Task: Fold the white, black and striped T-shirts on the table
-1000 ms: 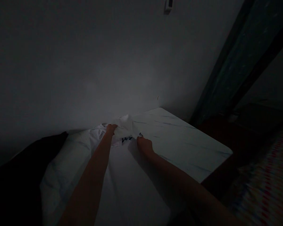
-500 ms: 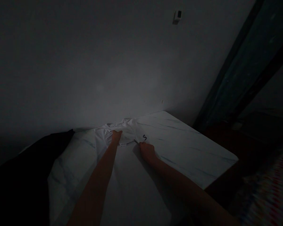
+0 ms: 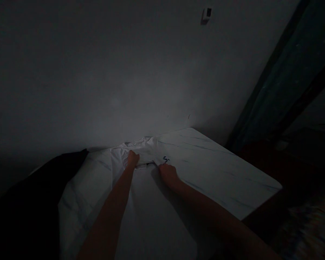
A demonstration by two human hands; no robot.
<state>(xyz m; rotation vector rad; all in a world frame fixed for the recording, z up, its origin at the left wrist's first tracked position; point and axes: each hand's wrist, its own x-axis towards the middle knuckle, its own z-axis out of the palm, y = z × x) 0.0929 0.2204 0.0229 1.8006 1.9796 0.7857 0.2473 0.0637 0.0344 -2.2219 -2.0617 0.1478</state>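
A white T-shirt [image 3: 151, 202] lies spread on a marble-patterned table [image 3: 206, 155], its neckline at the wall side. My left hand [image 3: 132, 158] is closed on the shirt's fabric near the collar. My right hand [image 3: 168, 172] grips the shirt's edge at the right, by the sleeve, with fingers curled around the cloth. A small dark S-shaped print [image 3: 165, 159] shows just above my right hand. Between my hands the fabric is folded, and a dark gap shows beneath its edge. The picture is dim, and the fingertips of both hands are hard to make out.
Black cloth [image 3: 32, 202] covers the table's left side. A grey wall [image 3: 124, 72] runs along the back, with a small white box [image 3: 206, 14] high on it. A dark green curtain [image 3: 281, 79] hangs at the right. Patterned fabric [image 3: 314, 231] is at the lower right.
The view has shifted slightly. Both hands keep their hold in nearly the same places; the cloth edge between them has moved a little, showing a dark gap.
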